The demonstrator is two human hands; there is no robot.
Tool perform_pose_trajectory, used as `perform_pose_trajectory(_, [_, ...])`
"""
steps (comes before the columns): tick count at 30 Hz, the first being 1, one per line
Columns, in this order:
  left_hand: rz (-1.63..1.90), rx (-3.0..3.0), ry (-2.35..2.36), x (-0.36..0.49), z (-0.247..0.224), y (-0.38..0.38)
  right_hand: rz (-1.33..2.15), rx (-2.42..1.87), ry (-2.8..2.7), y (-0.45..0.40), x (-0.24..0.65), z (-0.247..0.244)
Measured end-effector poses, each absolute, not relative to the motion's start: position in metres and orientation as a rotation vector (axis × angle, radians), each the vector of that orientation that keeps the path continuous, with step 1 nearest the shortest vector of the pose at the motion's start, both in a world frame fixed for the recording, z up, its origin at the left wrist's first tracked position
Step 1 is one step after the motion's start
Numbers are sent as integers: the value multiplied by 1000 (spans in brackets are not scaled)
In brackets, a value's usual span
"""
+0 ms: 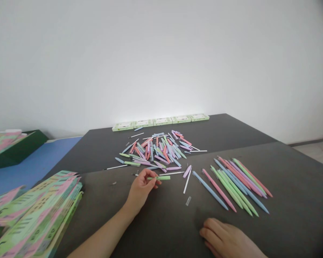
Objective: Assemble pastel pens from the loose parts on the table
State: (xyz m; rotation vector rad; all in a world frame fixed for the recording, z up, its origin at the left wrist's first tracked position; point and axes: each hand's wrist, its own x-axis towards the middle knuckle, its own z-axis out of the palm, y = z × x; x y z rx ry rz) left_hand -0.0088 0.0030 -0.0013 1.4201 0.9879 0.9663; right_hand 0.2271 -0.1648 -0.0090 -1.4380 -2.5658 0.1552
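My left hand (145,184) is closed in a pinch around a light green pen barrel (165,177), held level just above the dark table. Right beyond it lies a pile of loose pen parts (161,150) in pink, blue, green and purple, with white refills among them. Near its fingertips are a white refill (172,173) and a purple pen part (187,171). My right hand (228,236) rests on the table at the front, fingers loosely bent, with nothing visible in it. Beyond it, pens (234,193) in several colours lie side by side. Its fingertips are partly hidden.
A small clear plastic piece (188,201) lies between my hands. Flat green boxes (162,122) stand in a row at the table's far edge. On the left are stacked printed packages (40,215), a blue surface (60,150) and a dark green box (21,147).
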Motion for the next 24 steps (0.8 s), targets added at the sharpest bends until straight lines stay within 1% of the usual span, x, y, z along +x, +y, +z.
perform_pose_trajectory(4, [935, 1447, 964, -11, -3, 5, 139, -1427, -2616, -128, 206, -5])
perform_pose_trajectory(8, [908, 1510, 946, -12, -5, 7, 182, -1473, -2503, -85, 188, 5])
perform_pose_trajectory(11, [900, 1575, 966, -12, -6, 8, 201, -1486, -2424, -66, 194, 15])
perform_pose_trajectory(13, [879, 1633, 991, -13, -7, 8, 217, -1531, -2352, -67, 205, 22])
perform_pose_trajectory(18, [814, 1822, 1043, -17, 0, 4, 412, -1655, -2255, -91, 229, 26])
perform_pose_trajectory(24, [596, 2356, 1012, -18, 13, -1, 286, -1698, -2390, -87, 208, 19])
